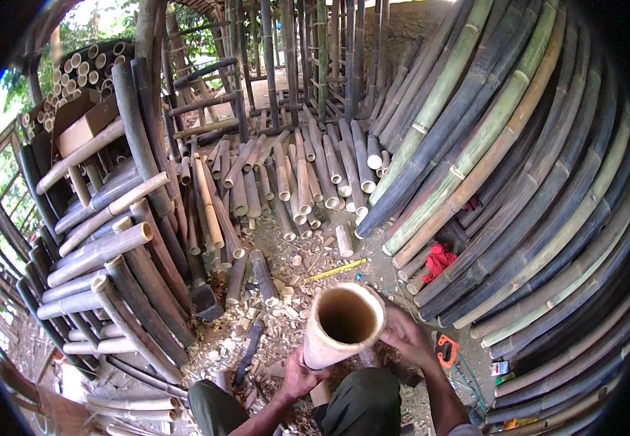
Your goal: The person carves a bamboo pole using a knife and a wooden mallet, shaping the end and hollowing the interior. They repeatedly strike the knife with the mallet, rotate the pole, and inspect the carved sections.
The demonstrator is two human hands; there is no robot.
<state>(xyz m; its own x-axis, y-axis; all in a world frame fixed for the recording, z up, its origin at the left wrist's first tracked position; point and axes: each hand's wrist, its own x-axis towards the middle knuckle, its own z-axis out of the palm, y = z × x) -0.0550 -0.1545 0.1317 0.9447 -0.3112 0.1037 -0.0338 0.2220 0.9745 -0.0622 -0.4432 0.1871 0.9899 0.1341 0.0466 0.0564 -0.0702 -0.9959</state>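
A wide, pale bamboo tube (pixel 323 353) is tilted up in front of my knees, its hollow open end facing me. My left hand (pixel 303 378) is closed around its lower left side. Close to the tube's right side is my right hand (pixel 405 336), blurred by motion. Its fingers are smeared, and whether they hold anything cannot be made out. Wood chips (pixel 282 320) cover the ground around the tube. A yellow measuring strip (pixel 335 269) lies beyond it, near a short upright bamboo piece (pixel 344 240).
Long bamboo poles (pixel 475 145) lean along the right side. Cut bamboo lengths (pixel 300 189) lie in rows ahead. A bamboo rack (pixel 97 254) stands at left, with a cardboard box (pixel 88 125) above. An orange-handled tool (pixel 446 351) and a red cloth (pixel 440 261) lie at right.
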